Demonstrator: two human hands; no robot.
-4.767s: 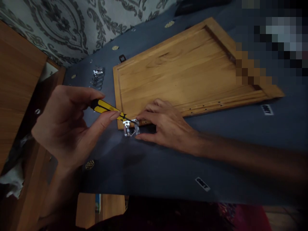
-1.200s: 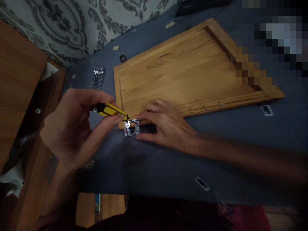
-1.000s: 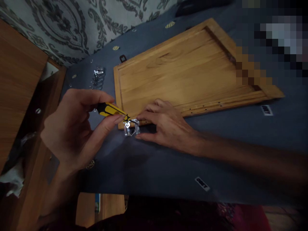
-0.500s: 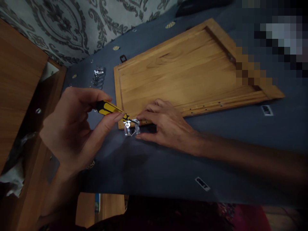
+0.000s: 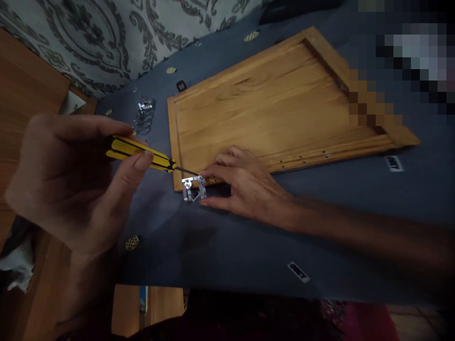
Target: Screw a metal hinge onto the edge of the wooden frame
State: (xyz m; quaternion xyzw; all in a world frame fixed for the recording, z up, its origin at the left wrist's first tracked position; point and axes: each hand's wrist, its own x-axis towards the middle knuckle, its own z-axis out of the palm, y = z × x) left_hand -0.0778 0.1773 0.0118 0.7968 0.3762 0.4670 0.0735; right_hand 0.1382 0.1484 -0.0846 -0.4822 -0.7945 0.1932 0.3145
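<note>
My left hand point(image 5: 81, 175) grips a yellow and black screwdriver point(image 5: 142, 152) between thumb and fingers. Its shaft points right and slightly down, the tip at or very near a screw on a silver metal hinge point(image 5: 194, 187). The hinge sits at the near left corner of a framed wooden cabinet door point(image 5: 270, 99), partly sticking out past its edge. With the fingertips on the door's rim and the thumb below, my right hand point(image 5: 245, 184) pinches the right side of the hinge. The fingers cover part of it.
Loose metal hardware point(image 5: 145, 113) lies left of the door on the dark blue cloth point(image 5: 227, 255). A dark bracket point(image 5: 181, 85) stands by the door's far left edge. Wooden furniture point(image 5: 31, 142) borders the left side, and a patterned fabric point(image 5: 88, 38) rises behind.
My left hand has moved left and back, so the screwdriver lies flatter and more of its handle and shaft shows. The right hand, hinge and door have stayed in place.
</note>
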